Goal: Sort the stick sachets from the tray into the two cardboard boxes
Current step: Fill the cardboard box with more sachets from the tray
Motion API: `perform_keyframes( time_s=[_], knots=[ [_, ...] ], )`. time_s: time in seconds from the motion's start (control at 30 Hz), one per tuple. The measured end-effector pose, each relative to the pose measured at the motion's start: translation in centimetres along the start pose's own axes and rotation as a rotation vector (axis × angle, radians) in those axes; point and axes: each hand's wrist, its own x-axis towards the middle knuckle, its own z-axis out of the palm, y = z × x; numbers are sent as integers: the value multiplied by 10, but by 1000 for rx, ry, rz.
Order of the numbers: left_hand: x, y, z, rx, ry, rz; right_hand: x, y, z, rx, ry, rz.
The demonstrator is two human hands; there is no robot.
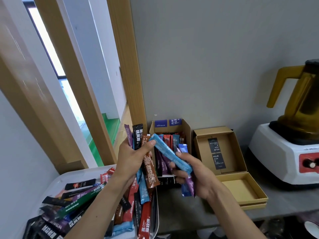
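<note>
- the grey counter (181, 204) is running up against the wall (215, 57) at the back, and a wooden frame (127, 66) is closing off the left corner; a blender (291, 149) is standing at the right, well apart from the hands.
- open counter is showing in front of the two boxes, below the right hand.
- the white tray (77, 173) is sitting at the lower left with its right rim just beside the tall cardboard box (187, 131); loose sachets (77, 200) are lying piled in it, criss-crossed.
- the tall cardboard box is holding sachets standing on end, red, blue and purple among them.
- the flat cardboard box (239, 152) is lying open just beside it on the right, with two black cards (216, 152) inside and its lid spreading toward the viewer.
- the left hand (131, 157) is clenching a bundle of sachets (138, 140) fanned upright above the tray's edge, thumb tip touching the light blue sachet (169, 154).
- the right hand (195, 173) is grasping the light blue sachet's lower end, with blue and purple sachets tucked under the fingers.
- the light blue sachet is hanging in front of the tall box's opening, its long axis slanting from upper left at the left thumb to lower right.
</note>
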Motion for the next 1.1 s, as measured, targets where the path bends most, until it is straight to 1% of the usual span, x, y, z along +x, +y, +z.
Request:
perform_keyframes(
  time_s=[0.07,0.13,0.2,0.27,0.33,0.43,0.6,0.7,0.77,0.8,0.87,0.93,1.0,1.03,1.07,1.1],
  knots=[
    [-1,1,-2,-1,5,5,0,-2,3,-159,115,-98],
    [-3,4,-3,-22,-3,-8,-1,-3,7,-330,270,-228],
    [-3,7,-4,-32,0,-24,-3,-4,13,-551,362,-370],
    [-3,7,-5,-5,22,-29,-5,1,18,-701,359,-484],
    [-3,6,-6,14,43,-27,-7,4,19,-740,322,-549],
    [-2,8,-8,28,62,5,-6,7,18,-760,300,-555],
    [1,12,-11,149,14,64,-6,9,14,-828,292,-447],
    [1,13,-11,153,24,58,-5,7,7,-867,264,-368],
    [1,13,-12,120,65,39,-4,8,2,-825,257,-318],
    [1,12,-13,117,82,40,-4,9,2,-753,265,-303],
    [2,12,-16,133,86,46,-2,10,2,-509,306,-295],
    [1,12,-20,173,37,30,-2,8,5,-227,343,-338],
    [-5,11,-20,273,-77,-9,-2,2,14,-14,339,-412],
    [-8,11,-19,331,-147,-18,-2,-2,21,18,338,-451],
    [-12,9,-18,374,-204,-10,-3,-5,28,-16,353,-497],
    [-15,7,-16,397,-227,9,-3,-9,34,-99,396,-555]
  ],
)
